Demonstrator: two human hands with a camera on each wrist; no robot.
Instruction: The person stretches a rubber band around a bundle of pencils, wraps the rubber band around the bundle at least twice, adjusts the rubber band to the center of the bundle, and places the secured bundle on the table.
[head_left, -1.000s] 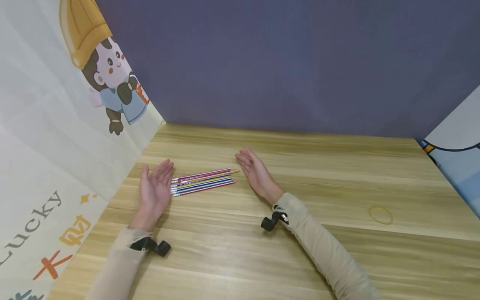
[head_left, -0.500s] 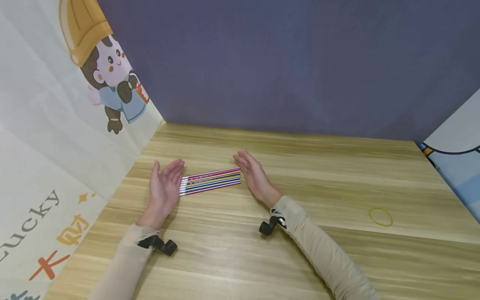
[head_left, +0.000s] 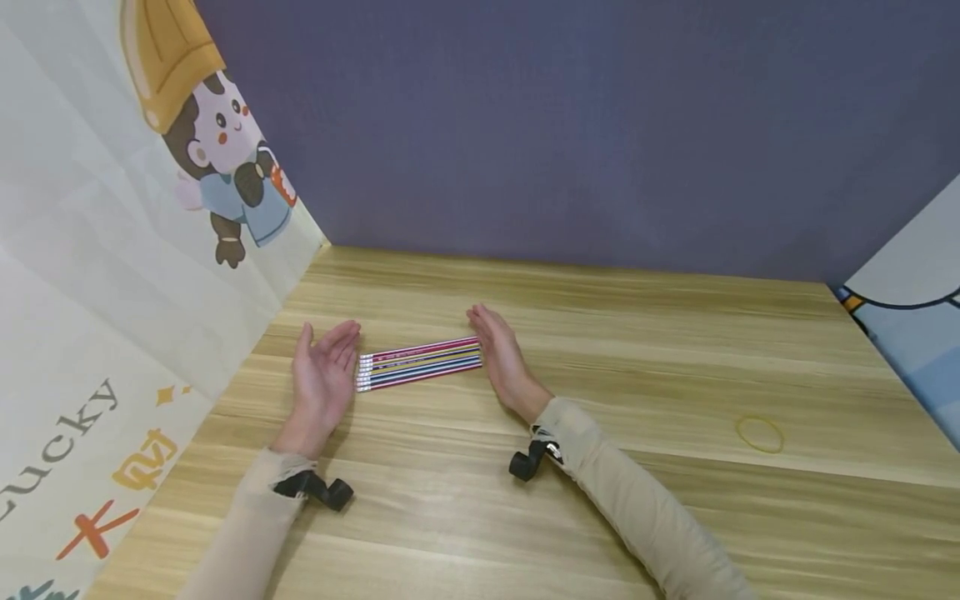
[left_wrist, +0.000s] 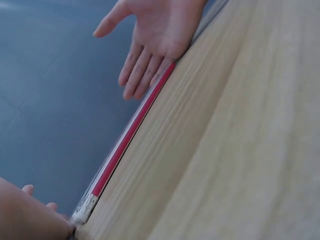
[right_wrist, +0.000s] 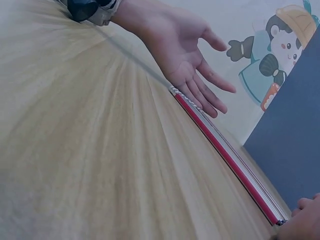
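Note:
Several striped pencils (head_left: 420, 363) in red, yellow, blue and dark colours lie side by side on the wooden table, their eraser ends to the left and lined up. My left hand (head_left: 324, 375) stands on its edge at the eraser ends, fingers straight and palm turned toward the pencils. At the opposite ends, my right hand (head_left: 506, 362) also stands edge-down with straight fingers, its palm right against the pencil ends. In the left wrist view a red pencil (left_wrist: 132, 132) at the near side runs between both hands. Neither hand grips anything.
A yellow rubber band (head_left: 760, 434) lies on the table (head_left: 465, 517) to the right. A dark blue-grey panel (head_left: 562, 133) rises behind the table, and a printed white sheet (head_left: 75, 250) with a cartoon figure borders the left side.
Both hands have come closer together around the pencils. The left hand moved right, shifting the pencils right; a yellow pencil that stuck out on the right now sits level with the others.

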